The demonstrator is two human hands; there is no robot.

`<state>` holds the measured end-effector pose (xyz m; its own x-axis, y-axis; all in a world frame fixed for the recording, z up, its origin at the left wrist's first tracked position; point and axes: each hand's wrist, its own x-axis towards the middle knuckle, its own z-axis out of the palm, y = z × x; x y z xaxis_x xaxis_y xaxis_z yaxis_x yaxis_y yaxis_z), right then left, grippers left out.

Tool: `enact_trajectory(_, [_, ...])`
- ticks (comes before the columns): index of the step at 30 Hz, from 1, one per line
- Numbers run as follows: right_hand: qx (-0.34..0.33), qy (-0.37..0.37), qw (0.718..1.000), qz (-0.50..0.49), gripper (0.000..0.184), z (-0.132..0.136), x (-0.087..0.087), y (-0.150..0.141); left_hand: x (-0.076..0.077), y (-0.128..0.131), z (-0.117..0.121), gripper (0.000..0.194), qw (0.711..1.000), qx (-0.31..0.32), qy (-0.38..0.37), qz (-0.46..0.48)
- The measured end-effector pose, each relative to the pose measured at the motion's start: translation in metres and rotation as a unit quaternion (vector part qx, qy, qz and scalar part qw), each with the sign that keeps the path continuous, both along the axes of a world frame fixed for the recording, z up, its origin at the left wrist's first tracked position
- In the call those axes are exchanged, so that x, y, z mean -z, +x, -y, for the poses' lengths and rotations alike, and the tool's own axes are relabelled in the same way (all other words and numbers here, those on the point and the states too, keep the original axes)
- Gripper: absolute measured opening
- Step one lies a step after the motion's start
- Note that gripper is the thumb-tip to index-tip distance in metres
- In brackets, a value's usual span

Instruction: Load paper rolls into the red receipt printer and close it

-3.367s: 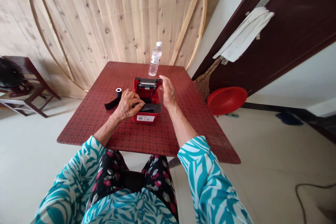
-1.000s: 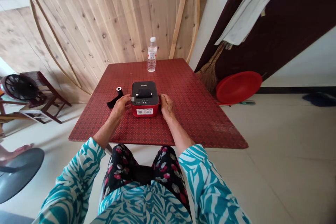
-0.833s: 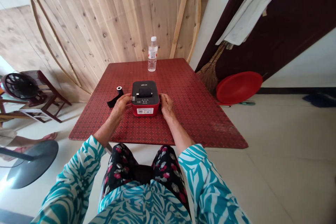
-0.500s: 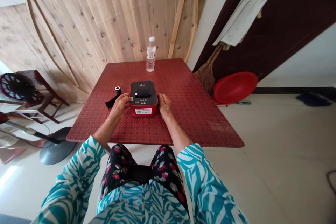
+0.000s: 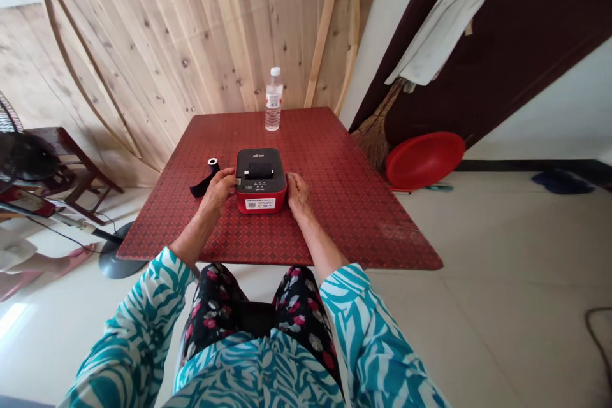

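Observation:
A small red-and-black receipt printer point(image 5: 261, 182) sits on the table with a white label on its front. My left hand point(image 5: 218, 191) holds the printer's left side, the fingertips at a small light tab by its top edge. Against the opposite side, my right hand point(image 5: 298, 194) rests with bent fingers, partly hidden by the casing. Just beyond my left hand lies a roll of black paper point(image 5: 213, 167) with a white core, its loose strip trailing toward me.
A clear water bottle point(image 5: 274, 101) stands near the back of the patterned red table point(image 5: 363, 223). To the left are a standing fan point(image 5: 21, 156) and a wooden chair point(image 5: 71, 169). A red basin point(image 5: 425, 159) and a broom point(image 5: 377, 131) lean at the right.
Both hands stay at the printer's sides, with little visible movement. At the left, the fan's head and base have shifted position. The whole view has moved slightly.

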<state>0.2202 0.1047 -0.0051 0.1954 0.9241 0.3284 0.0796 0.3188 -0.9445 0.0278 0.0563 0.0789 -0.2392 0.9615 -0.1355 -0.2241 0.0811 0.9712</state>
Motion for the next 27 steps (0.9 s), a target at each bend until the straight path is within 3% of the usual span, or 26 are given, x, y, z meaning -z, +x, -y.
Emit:
enact_trajectory(13, [0.005,0.014,0.999,0.034,0.042,0.000,0.003,0.001,0.011,-0.004,-0.007,0.041,1.000,-0.014,-0.014,0.022])
enact_trajectory(22, [-0.005,0.014,0.999,0.052,0.044,0.002,-0.001,0.002,0.013,-0.003,0.003,0.029,0.998,-0.032,0.047,-0.004])
enact_trajectory(25, [-0.002,0.013,0.999,0.053,0.045,0.003,-0.001,0.001,0.013,-0.011,-0.008,0.029,0.993,-0.020,0.093,-0.072])
enact_trajectory(27, [-0.003,0.016,0.999,0.052,0.045,0.002,-0.001,0.002,0.009,-0.018,-0.021,0.029,0.978,-0.006,0.112,-0.178])
